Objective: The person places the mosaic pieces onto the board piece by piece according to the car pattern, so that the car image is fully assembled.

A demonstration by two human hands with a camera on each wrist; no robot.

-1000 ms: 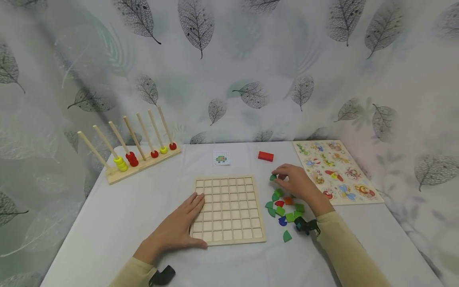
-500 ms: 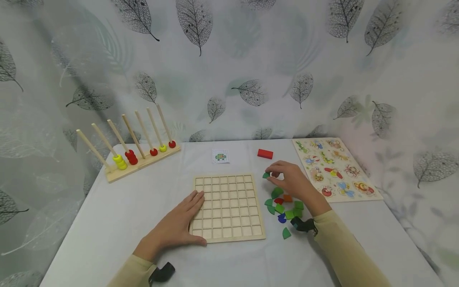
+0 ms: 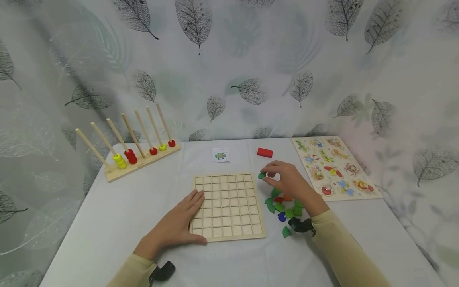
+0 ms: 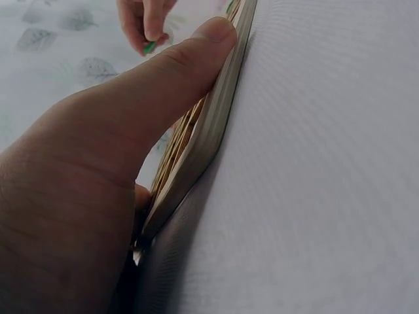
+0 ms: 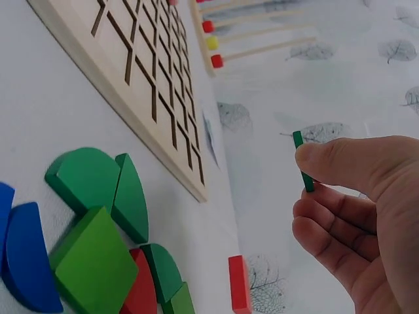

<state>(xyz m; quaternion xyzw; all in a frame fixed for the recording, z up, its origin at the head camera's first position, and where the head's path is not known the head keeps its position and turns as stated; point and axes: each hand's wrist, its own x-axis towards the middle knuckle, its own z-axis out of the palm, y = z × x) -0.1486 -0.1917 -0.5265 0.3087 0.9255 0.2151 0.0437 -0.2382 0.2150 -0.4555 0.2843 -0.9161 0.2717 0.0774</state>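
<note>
A wooden grid board (image 3: 228, 205) (image 5: 147, 85) lies in the middle of the white table. My left hand (image 3: 179, 227) rests flat on its left edge, thumb (image 4: 177, 72) along the near side of the board (image 4: 216, 124). My right hand (image 3: 285, 179) (image 5: 347, 196) pinches a small green piece (image 3: 261, 175) (image 5: 302, 162) (image 4: 150, 46) just off the board's far right corner, lifted above the table. Below that hand lies a cluster of green, red, orange and blue shaped pieces (image 3: 281, 207) (image 5: 91, 255).
A wooden peg rack with red and yellow beads (image 3: 130, 149) stands at the back left. A small picture card (image 3: 220, 155) and a red block (image 3: 265, 152) (image 5: 239, 284) lie behind the board. An animal peg puzzle (image 3: 333, 167) lies at the right.
My right hand has carried the green piece leftward from above the cluster toward the board's far right corner. The left hand has stayed on the board.
</note>
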